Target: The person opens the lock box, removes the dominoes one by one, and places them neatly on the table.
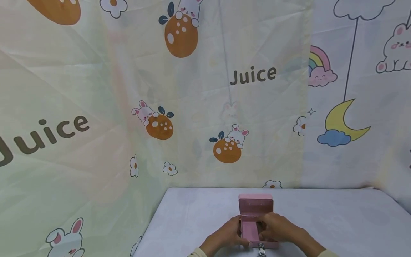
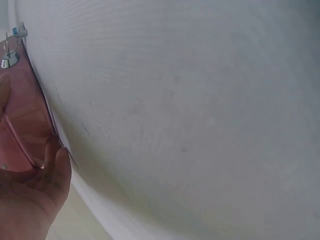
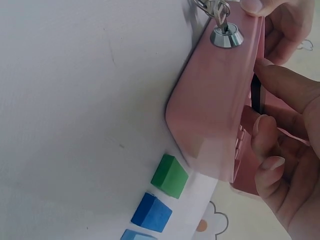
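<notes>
A pink metal cash box [image 1: 249,230] stands on the white table with its lid [image 1: 255,206] raised. A key with a bunch of keys [image 3: 218,12] sits in the lock on its front. My left hand [image 1: 227,233] holds the box's left side, thumb at the front corner; its fingers [image 2: 62,170] rest along the wall. My right hand [image 1: 278,227] reaches over the right side into the box. Between its thumb and fingers it pinches a thin dark piece [image 3: 256,94] at the rim, mostly hidden by the fingers.
A green block [image 3: 170,176], a blue block [image 3: 151,212] and a light blue block [image 3: 137,235] lie on the table beside the box. Printed cloth walls [image 1: 199,89] stand behind the table [image 1: 337,217] and to its left.
</notes>
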A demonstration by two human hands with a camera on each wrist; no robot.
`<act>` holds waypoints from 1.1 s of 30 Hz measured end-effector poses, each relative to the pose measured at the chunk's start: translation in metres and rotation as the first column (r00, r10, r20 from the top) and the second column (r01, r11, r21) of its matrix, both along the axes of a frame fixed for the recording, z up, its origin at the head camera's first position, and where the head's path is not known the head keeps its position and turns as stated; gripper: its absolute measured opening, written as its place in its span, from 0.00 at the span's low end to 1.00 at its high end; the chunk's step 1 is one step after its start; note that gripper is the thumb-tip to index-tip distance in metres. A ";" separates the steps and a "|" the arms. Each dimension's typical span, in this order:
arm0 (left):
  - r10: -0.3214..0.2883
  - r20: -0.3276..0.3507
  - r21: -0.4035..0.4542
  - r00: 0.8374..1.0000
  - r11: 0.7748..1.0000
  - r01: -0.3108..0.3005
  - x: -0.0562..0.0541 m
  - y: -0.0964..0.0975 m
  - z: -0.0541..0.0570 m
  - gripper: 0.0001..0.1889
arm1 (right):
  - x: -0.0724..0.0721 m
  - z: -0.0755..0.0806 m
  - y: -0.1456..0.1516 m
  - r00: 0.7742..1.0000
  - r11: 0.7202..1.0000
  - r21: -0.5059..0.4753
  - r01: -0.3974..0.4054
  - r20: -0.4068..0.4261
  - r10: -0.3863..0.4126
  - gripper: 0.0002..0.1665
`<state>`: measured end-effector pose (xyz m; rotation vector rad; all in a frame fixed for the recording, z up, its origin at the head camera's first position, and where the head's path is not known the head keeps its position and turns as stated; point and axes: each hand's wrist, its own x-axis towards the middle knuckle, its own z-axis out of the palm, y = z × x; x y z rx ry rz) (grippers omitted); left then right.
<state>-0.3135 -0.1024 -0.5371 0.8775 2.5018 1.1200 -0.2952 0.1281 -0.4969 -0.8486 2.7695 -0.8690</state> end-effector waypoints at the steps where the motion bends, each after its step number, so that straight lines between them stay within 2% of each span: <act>1: 0.001 -0.002 0.000 1.000 1.000 -0.001 0.000 0.000 0.001 0.40 | 0.000 0.000 0.001 1.000 1.000 -0.001 0.002 0.003 -0.002 0.27; 9: -0.017 -0.017 0.011 1.000 1.000 0.017 0.000 0.000 0.002 0.39 | 0.002 0.004 0.005 0.999 0.999 0.011 0.034 0.007 -0.034 0.27; 21: 0.002 0.001 0.013 1.000 1.000 -0.002 -0.001 0.000 0.000 0.40 | 0.007 0.009 0.014 0.997 0.998 0.026 0.065 0.048 -0.066 0.28; 28: 0.005 0.006 0.007 1.000 1.000 -0.006 0.001 0.001 0.002 0.41 | 0.009 0.011 0.020 0.995 0.999 0.002 0.047 0.086 -0.047 0.25; 33: 0.009 0.006 0.004 1.000 1.000 -0.009 0.000 0.001 0.002 0.40 | 0.010 0.012 0.025 0.998 0.999 0.005 0.032 0.061 -0.032 0.23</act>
